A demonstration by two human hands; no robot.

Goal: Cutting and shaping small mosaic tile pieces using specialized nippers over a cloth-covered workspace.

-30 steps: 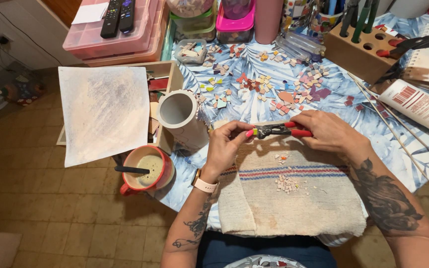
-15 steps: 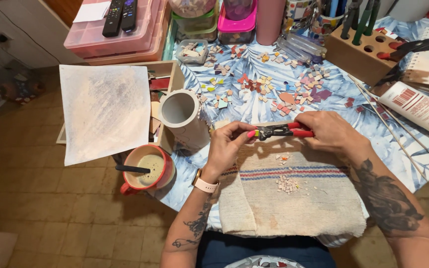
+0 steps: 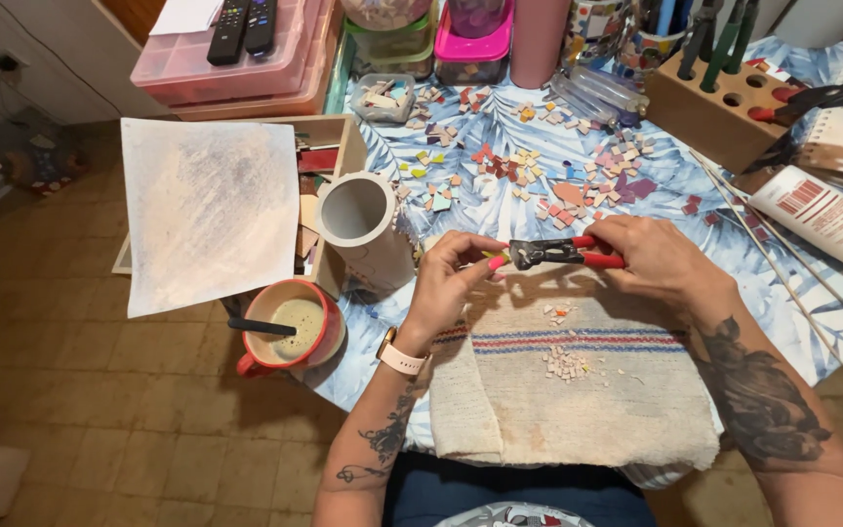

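My right hand (image 3: 658,262) grips red-handled tile nippers (image 3: 566,253), jaws pointing left. My left hand (image 3: 451,276) pinches a small yellow-green tile piece (image 3: 496,257) right at the nipper jaws. Both hands hover over a beige striped towel (image 3: 558,400) on the table's near edge, where a small heap of tile chips (image 3: 566,363) lies. Coloured mosaic tile pieces (image 3: 548,181) are scattered on the blue leaf-print tablecloth beyond the hands.
A white tube-shaped cup (image 3: 361,222) stands left of my hands, beside a red mug (image 3: 290,327) with a stick in it. A sheet of paper (image 3: 207,210) covers a wooden box. Plastic boxes with remotes (image 3: 236,49), a wooden tool block (image 3: 714,93), a glue tube (image 3: 826,220) sit behind.
Both hands stay over the towel with the nippers; my left hand's fingers have shifted slightly at the jaws, holding the small piece.
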